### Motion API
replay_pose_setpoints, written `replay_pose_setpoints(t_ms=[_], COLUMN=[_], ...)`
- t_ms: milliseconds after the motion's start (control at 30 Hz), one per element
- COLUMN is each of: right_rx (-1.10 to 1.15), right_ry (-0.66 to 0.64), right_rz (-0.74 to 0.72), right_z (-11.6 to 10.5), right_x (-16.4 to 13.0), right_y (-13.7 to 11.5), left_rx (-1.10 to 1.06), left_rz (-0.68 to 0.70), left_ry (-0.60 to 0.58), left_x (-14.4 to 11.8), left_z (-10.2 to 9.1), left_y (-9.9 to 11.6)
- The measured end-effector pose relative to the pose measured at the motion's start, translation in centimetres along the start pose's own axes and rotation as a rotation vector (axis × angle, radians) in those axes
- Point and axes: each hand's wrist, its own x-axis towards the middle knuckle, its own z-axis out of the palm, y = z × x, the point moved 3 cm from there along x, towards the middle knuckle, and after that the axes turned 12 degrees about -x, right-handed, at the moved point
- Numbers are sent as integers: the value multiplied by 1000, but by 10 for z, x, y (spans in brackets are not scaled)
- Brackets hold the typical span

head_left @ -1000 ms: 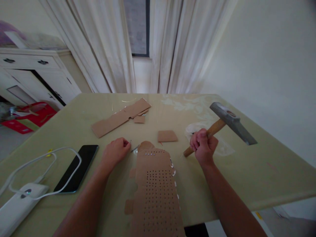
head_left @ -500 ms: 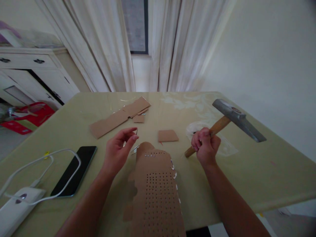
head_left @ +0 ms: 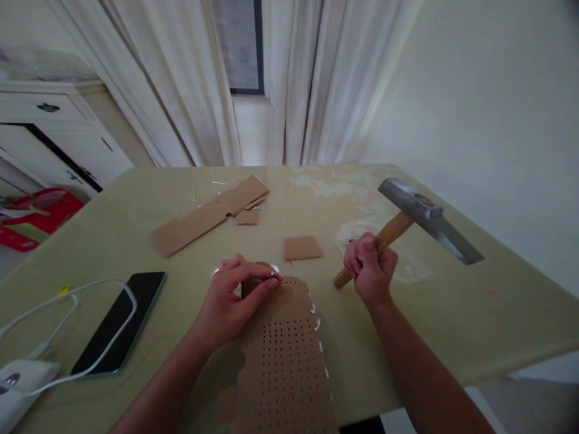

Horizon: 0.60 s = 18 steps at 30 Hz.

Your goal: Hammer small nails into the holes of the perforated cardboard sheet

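Head view. The left hand [head_left: 230, 301] rests on the far end of the perforated cardboard strip [head_left: 283, 355], which lies on the worktop [head_left: 452, 313] at 6 o'clock and runs toward the near edge; thumb and forefinger are pinched together at the strip's top row of holes, apparently on a small nail too fine to make out. The right hand [head_left: 371, 268], at 3 o'clock of the strip, has its fingers closed around the wooden handle of a hammer [head_left: 423, 217], whose steel head is raised above the worktop toward 2 o'clock. A small cardboard square [head_left: 302, 247] lies between the hands, at 12 o'clock of the strip. A long cardboard offcut [head_left: 203, 216] lies at 11 o'clock. A phone [head_left: 120, 319] with a white cable [head_left: 90, 286] across it sits at 9 o'clock.
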Motion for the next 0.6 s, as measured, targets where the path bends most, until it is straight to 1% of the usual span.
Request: replay_pose_setpoints(t_ms=[100, 233, 433, 600], right_rx=[-12, 25, 58, 62], right_ry=[5, 5, -13, -8], right_rz=[-13, -39, -45, -50], right_z=[1, 2, 2, 2], right_x=[1, 3, 3, 2], right_y=[0, -1, -2, -1], left_rx=[13, 6, 18, 24], left_rz=[22, 55, 63, 53], left_ry=[-31, -56, -62, -77], left_x=[1, 0, 0, 0], left_z=[2, 4, 4, 5], left_y=[-1, -3, -2, -6])
